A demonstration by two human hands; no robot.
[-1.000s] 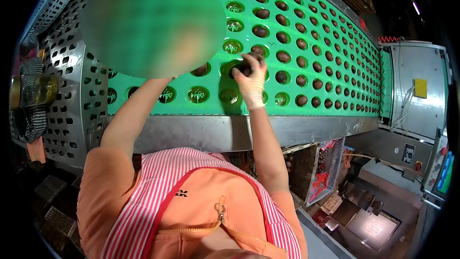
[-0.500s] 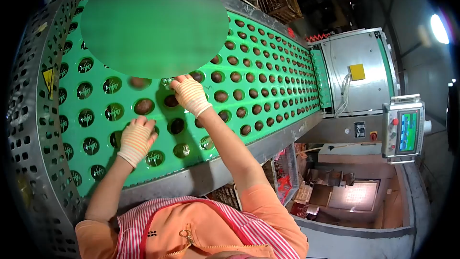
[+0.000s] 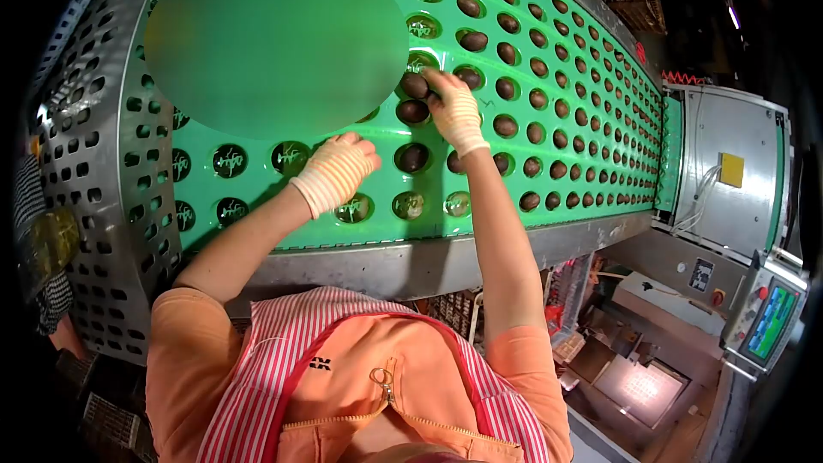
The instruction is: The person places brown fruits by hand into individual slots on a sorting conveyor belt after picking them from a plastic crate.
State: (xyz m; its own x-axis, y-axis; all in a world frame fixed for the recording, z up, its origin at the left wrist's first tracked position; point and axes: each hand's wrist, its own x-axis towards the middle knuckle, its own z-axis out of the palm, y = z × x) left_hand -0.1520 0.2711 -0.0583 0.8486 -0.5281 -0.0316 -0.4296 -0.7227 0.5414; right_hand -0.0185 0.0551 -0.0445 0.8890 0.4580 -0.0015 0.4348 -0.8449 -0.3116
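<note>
My right hand [image 3: 456, 113], in a striped glove with bare fingertips, reaches over the green belt [image 3: 386, 133]. Its fingertips close on a dark brown egg [image 3: 415, 85], which sits at the edge of a pocket. Just below lies another brown egg [image 3: 413, 111]. My left hand [image 3: 337, 173], gloved alike, is held low over the belt with its fingers stretched to the right and nothing visible in them. Near its fingertips a brown egg [image 3: 413, 157] rests in its pocket. Pockets without eggs, such as this marked pocket [image 3: 230, 160], show pale markings.
Rows of brown eggs run right towards a metal machine housing [image 3: 724, 163] with a control panel [image 3: 767, 317]. A perforated metal guard [image 3: 103, 154] borders the left side, a steel rail [image 3: 377, 266] the near side. A blurred oval hides the belt's upper left.
The camera view has shifted, so the belt and both hands appear farther right. My right hand has come onto a brown egg; my left hand has moved away from the egg it was beside.
</note>
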